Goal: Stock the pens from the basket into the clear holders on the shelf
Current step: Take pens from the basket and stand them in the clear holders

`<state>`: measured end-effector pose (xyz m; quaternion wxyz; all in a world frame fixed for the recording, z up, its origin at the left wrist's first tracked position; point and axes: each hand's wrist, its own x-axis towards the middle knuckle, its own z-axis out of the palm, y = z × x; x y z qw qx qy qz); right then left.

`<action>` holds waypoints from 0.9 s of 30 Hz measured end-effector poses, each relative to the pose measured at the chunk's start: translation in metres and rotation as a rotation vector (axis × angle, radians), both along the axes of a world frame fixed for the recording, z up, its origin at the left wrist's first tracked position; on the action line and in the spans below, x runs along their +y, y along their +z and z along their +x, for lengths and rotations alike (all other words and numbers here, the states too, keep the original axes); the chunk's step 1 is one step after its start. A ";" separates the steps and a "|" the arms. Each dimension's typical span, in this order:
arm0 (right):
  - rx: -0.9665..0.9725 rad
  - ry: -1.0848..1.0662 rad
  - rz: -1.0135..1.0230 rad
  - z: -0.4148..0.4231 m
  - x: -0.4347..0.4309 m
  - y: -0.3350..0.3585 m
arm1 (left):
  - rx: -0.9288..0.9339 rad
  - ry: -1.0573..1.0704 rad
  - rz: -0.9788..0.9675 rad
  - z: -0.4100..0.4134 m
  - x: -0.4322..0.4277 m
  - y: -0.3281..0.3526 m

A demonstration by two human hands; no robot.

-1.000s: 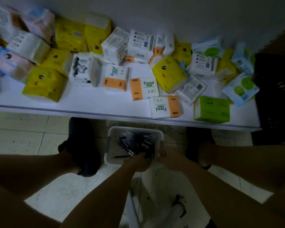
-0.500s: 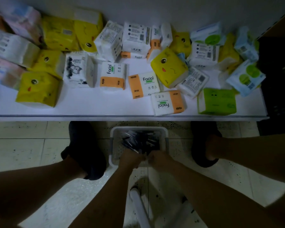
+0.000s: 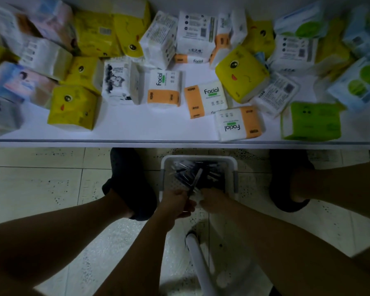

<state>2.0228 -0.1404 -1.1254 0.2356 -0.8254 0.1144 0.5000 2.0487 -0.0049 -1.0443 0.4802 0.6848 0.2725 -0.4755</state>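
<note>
**Both hands down in the pen basket**

Dim tiled floor [image 3: 41,189], white shelf [image 3: 137,129] of tissue packs [image 3: 203,98] at 12 o'clock. Basket [image 3: 235,167] sits between the feet, full of pens [image 3: 186,178]. Left hand [image 3: 175,205] pinches one pen [image 3: 195,183]; right hand [image 3: 214,199] is curled just beside it, grip unclear.

My left hand [image 3: 175,202] and right hand [image 3: 214,200] cover the near rim of the basket [image 3: 201,160]. The pens [image 3: 192,176] at twelve o'clock blur together; my grip stays unclear.
</note>
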 end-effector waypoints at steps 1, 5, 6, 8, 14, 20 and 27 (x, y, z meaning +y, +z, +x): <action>0.012 -0.008 -0.005 0.002 0.001 -0.001 | 0.006 0.017 -0.015 0.001 0.000 0.000; 0.064 -0.077 -0.006 0.007 0.002 -0.002 | -0.008 0.038 -0.044 0.007 -0.003 0.003; 0.062 -0.094 0.002 0.007 0.001 -0.002 | -0.013 0.050 -0.047 0.009 -0.003 0.003; 0.053 -0.133 0.020 0.009 -0.001 -0.001 | -0.022 0.090 -0.053 0.011 -0.003 0.003; -0.169 -0.360 0.001 0.008 -0.009 0.014 | 0.003 0.091 -0.070 0.002 -0.014 0.010; -0.117 -0.340 -0.023 0.006 -0.023 0.033 | -0.047 -0.048 -0.073 -0.002 -0.025 0.016; -0.161 -0.438 -0.070 -0.010 -0.037 0.081 | -0.302 -0.020 -0.010 0.004 -0.042 0.036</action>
